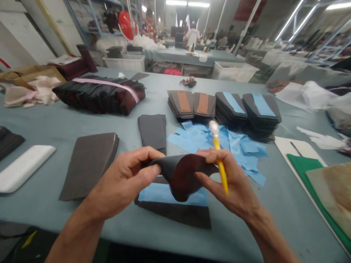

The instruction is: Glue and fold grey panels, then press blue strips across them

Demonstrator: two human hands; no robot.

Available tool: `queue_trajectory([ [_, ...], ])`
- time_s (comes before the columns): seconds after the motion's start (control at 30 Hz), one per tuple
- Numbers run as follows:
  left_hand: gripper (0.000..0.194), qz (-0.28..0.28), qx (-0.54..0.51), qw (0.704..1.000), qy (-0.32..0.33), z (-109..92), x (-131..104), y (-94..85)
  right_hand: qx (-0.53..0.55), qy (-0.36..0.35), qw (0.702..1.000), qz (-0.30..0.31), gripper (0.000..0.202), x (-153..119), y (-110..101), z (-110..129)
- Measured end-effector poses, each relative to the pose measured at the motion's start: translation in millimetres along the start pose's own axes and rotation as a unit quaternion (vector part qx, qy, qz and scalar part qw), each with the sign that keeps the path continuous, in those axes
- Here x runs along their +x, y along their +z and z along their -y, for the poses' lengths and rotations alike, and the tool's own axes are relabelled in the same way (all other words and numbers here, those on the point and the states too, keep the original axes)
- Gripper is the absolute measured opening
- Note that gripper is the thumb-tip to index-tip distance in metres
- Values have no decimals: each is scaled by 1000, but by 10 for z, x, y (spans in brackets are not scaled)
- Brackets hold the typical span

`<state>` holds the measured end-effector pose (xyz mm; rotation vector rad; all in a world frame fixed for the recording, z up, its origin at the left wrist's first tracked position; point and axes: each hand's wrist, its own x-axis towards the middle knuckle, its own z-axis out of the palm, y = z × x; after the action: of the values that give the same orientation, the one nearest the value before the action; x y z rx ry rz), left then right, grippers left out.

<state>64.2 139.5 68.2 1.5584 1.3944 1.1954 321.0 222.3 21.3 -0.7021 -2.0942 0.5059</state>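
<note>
Between my two hands a dark, thin, leather-like piece [189, 175] is bent into a curve, its reddish-brown side partly showing. My left hand [128, 175] pinches its left end between thumb and fingers. At the other end, my right hand [230, 179] grips it and also holds a brush [216, 146] with a yellow handle and whitish bristles, pointing up. Below them lies a dark panel [175, 215] with a light blue strip [150, 193] across it. Loose light blue strips [197, 137] are heaped just beyond my right hand.
Stacked dark panels [260, 109] with blue or brown strips stand behind the blue heap. Dark sheets [87, 164] and a white block [26, 166] lie to the left. A tied dark bundle [95, 95] sits farther back; a green sheet [309, 171] is at right.
</note>
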Motion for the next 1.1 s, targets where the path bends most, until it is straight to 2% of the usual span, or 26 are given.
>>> queue_trajectory([
  [0.07,14,-35,-19,999,-3,38,-15,9,-6,14,1000,11,16,-30,5,17],
  [0.17,16,-71,6,997,-17,147,-51,19,-70,11,997,-4,14,-110,-1,16],
  [0.33,20,-68,89,993,-47,384,-161,61,-177,-66,982,-3,15,-213,-50,4],
  [0.43,20,-70,125,989,-30,474,-194,101,-224,-88,971,4,14,-216,-72,17],
  [0.53,20,-80,123,989,5,505,-191,124,-233,-84,969,2,14,-202,-77,39],
  [0.63,18,-85,110,990,-1,522,-192,118,-235,-129,963,-32,16,-245,-68,58],
  [0.73,18,-81,78,994,-14,585,-231,117,-252,-175,950,-63,17,-395,-50,59],
  [0.9,20,-70,49,996,-21,748,-319,195,-246,-171,953,-48,20,-650,-11,10],
  [1.0,24,-61,40,997,-26,751,-304,236,-252,-153,954,-64,22,-623,-18,-31],
  [1.1,28,-61,68,995,-29,668,-236,230,-254,-158,951,-75,22,-515,-62,-53],
])
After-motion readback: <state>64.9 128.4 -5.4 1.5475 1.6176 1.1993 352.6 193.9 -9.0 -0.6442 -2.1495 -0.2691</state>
